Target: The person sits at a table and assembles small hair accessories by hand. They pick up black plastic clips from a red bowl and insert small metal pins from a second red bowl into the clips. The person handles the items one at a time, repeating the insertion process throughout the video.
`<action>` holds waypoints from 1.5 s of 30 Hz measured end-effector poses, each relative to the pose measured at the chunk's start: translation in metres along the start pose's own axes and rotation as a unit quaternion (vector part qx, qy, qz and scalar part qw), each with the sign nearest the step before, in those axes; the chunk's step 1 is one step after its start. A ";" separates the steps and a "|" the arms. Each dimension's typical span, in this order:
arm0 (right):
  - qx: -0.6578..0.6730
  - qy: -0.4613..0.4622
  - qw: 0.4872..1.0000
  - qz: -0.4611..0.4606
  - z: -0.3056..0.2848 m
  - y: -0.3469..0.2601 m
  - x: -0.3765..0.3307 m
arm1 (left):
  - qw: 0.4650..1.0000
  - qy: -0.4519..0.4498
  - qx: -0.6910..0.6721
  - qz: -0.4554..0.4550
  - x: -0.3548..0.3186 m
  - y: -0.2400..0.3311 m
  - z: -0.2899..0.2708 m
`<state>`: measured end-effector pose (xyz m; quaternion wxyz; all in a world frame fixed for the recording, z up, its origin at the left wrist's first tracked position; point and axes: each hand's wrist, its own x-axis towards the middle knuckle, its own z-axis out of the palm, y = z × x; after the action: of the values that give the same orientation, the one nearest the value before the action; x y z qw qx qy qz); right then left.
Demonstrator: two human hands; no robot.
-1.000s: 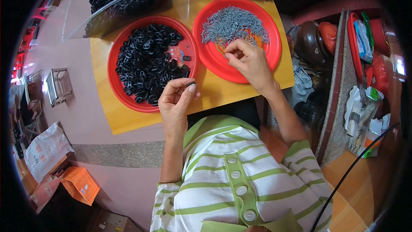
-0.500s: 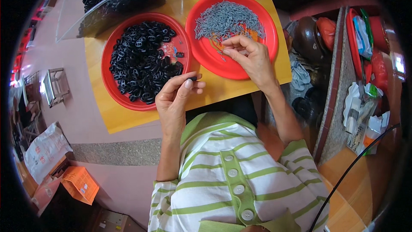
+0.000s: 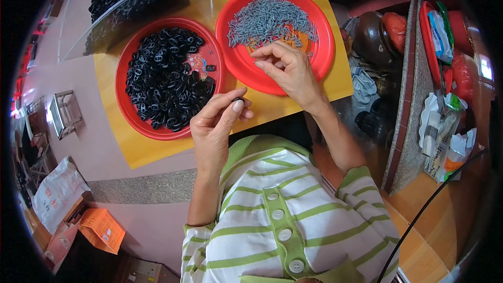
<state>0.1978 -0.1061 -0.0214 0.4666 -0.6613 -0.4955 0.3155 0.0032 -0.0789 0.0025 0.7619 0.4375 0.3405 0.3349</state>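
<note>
Cloth, white with green stripes and pale round buttons, fills our nearest view, just short of the yellow rectangular tabletop. We see the left hand over the tabletop's near edge, its thumb and forefinger pinching a small black oval piece. We see the right hand over the tabletop's right part, fingers bent and thumb near the forefinger; we cannot tell whether anything sits between them. Beneath that hand, on the tabletop's right side, we find a round red plastic tray with a heap of small grey metal screws. On the tabletop's left side, we find a second round red plastic tray, heaped with black oval pieces. At the tabletop's far edge, we make out a clear plastic bin with more such pieces. Right of the tabletop we notice a glossy brown rounded jar; well left of the tabletop, we spot a metal-framed stool on the pinkish floor.
</note>
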 end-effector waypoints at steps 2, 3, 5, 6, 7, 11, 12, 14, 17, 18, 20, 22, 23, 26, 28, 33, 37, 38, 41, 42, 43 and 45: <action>0.002 0.020 1.000 -0.015 0.003 -0.001 0.003 | 1.000 -0.011 0.006 -0.005 0.001 -0.005 -0.002; 0.001 0.022 1.000 -0.015 0.003 -0.001 0.003 | 1.000 -0.015 -0.003 -0.013 0.001 -0.008 -0.002; -0.001 0.022 1.000 -0.017 0.001 -0.001 0.006 | 0.999 -0.019 -0.019 -0.026 0.001 -0.012 0.000; 0.004 0.020 1.000 -0.022 0.002 -0.002 0.008 | 0.999 -0.017 -0.025 -0.028 0.001 -0.013 0.000; 0.007 0.020 0.999 -0.027 0.002 -0.002 0.009 | 0.999 -0.014 -0.027 -0.028 0.001 -0.015 0.000; 0.010 0.041 0.998 -0.037 0.003 -0.009 0.010 | 0.999 -0.011 -0.031 -0.031 0.000 -0.017 -0.001; -0.033 0.035 0.998 -0.035 0.002 -0.008 0.010 | 0.999 -0.012 -0.032 -0.032 0.000 -0.016 -0.001; -0.118 0.022 0.992 -0.031 -0.003 -0.006 0.010 | 0.999 -0.008 -0.027 -0.032 0.000 -0.014 -0.002; -0.224 0.020 0.966 -0.127 -0.006 0.001 0.012 | 0.999 -0.003 -0.022 -0.035 0.000 -0.014 -0.005; -0.245 0.016 0.960 -0.134 -0.005 0.000 0.012 | 0.999 -0.001 -0.021 -0.036 0.001 -0.014 -0.005; -0.286 0.008 0.947 -0.146 -0.003 -0.003 0.012 | 0.999 -0.003 -0.023 -0.039 0.001 -0.015 -0.006; -0.316 -0.007 0.934 -0.167 -0.003 -0.004 0.014 | 0.999 -0.007 -0.028 -0.043 0.000 -0.016 -0.006; -0.331 -0.014 0.927 -0.178 -0.003 -0.004 0.015 | 0.998 -0.010 -0.031 -0.047 0.000 -0.016 -0.006; -0.369 -0.025 0.908 -0.198 -0.002 0.001 0.018 | 0.998 -0.012 -0.031 -0.050 -0.001 -0.017 -0.008; -0.383 -0.024 0.900 -0.208 -0.001 0.004 0.020 | 0.999 -0.008 -0.028 -0.045 -0.001 -0.017 -0.008; -0.359 -0.028 0.918 -0.166 -0.001 0.002 0.016 | 0.999 -0.001 -0.025 -0.035 0.001 -0.012 -0.004; -0.314 -0.017 0.937 -0.151 -0.006 -0.004 0.013 | 0.999 -0.009 -0.010 -0.035 0.003 -0.014 -0.005; -0.304 -0.013 0.941 -0.147 -0.007 -0.005 0.013 | 0.999 -0.010 -0.010 -0.036 0.002 -0.015 -0.004; -0.284 -0.003 0.946 -0.153 -0.006 -0.002 0.015 | 0.999 -0.013 -0.005 -0.036 0.002 -0.018 -0.002; -0.282 0.000 0.947 -0.152 -0.005 -0.001 0.016 | 0.999 -0.013 -0.003 -0.035 0.002 -0.019 -0.001; -0.278 0.002 0.949 -0.151 -0.002 0.000 0.018 | 0.999 -0.011 -0.001 -0.036 0.001 -0.019 -0.001; -0.273 0.017 0.950 -0.151 0.004 0.002 0.023 | 0.999 -0.005 0.002 -0.037 0.000 -0.018 0.001</action>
<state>0.2020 -0.0833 -0.0239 0.3184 -0.6862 -0.6487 0.0831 0.0075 -0.0866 -0.0134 0.7747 0.4276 0.3530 0.3038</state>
